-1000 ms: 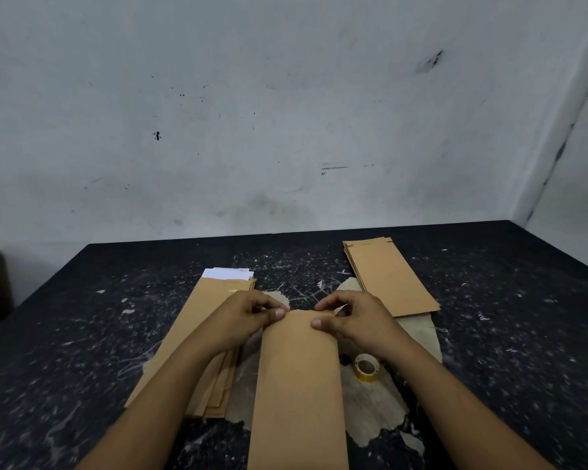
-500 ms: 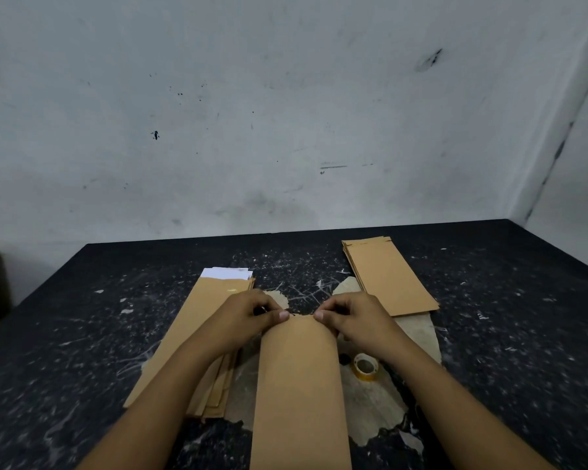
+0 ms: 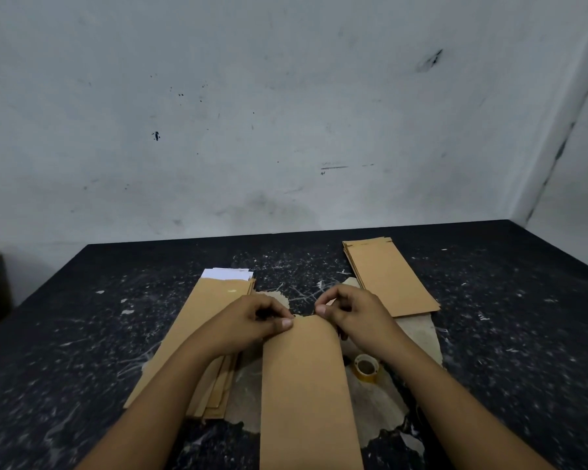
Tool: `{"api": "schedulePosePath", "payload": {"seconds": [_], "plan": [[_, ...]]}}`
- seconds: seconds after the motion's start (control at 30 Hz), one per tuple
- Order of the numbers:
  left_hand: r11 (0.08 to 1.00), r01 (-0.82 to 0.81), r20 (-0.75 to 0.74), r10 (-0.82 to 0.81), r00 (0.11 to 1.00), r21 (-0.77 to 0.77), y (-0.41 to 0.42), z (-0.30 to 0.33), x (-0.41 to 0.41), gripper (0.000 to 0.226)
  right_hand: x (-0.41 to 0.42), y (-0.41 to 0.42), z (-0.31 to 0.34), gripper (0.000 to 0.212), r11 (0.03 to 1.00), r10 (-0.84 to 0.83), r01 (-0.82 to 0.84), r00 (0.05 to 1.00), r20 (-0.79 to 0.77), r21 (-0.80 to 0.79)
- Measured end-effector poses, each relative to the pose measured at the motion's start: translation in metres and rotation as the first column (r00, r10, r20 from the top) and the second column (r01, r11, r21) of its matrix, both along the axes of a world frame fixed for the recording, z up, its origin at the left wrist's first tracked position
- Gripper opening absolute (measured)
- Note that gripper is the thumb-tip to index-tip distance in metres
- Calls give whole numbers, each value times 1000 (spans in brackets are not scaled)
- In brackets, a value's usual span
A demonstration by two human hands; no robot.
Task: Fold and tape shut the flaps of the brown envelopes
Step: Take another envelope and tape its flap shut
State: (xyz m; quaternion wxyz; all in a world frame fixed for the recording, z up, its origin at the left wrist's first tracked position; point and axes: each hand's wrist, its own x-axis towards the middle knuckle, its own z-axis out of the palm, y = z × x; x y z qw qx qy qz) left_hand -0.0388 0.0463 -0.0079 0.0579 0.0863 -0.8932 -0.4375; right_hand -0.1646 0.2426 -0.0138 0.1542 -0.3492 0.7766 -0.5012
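Observation:
A long brown envelope (image 3: 306,395) lies lengthwise in front of me on the black table. My left hand (image 3: 248,322) pinches its far left corner between thumb and fingers. My right hand (image 3: 352,310) pinches the far right corner the same way, and the far edge bows up between them. A small roll of clear tape (image 3: 366,367) sits on the table just right of the envelope, below my right wrist.
A stack of brown envelopes with white sheets sticking out (image 3: 204,330) lies at the left under my left forearm. Another brown stack (image 3: 387,276) lies at the back right. The black table (image 3: 82,334) has worn pale patches and meets a white wall behind.
Both hands have drawn closer together at the envelope's far end, and the edge between them now arches upward where it earlier lay flatter.

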Motion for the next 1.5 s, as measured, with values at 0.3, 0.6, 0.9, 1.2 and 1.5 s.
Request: {"api": "schedulePosePath", "payload": {"seconds": [0.3, 0.6, 0.9, 1.2, 1.5], "plan": [[960, 77, -35, -70, 997, 269, 3, 3, 2, 13, 0, 8, 11, 30, 926, 328, -228, 878, 348, -300], [921, 151, 47, -180, 983, 360, 20, -7, -2, 24, -5, 10, 6, 8, 898, 396, -364, 913, 95, -246], [860, -67, 22, 65, 998, 506, 26, 20, 3, 34, -5, 12, 9, 5, 938, 338, -318, 927, 162, -137], [857, -173, -29, 214, 976, 486, 24, 15, -1, 9, -8, 8, 3, 17, 982, 188, -178, 964, 186, -68], [720, -328, 47, 380, 924, 612, 9, 8, -3, 9, -17, 14, 4, 12, 979, 189, -147, 915, 356, -142]]}}
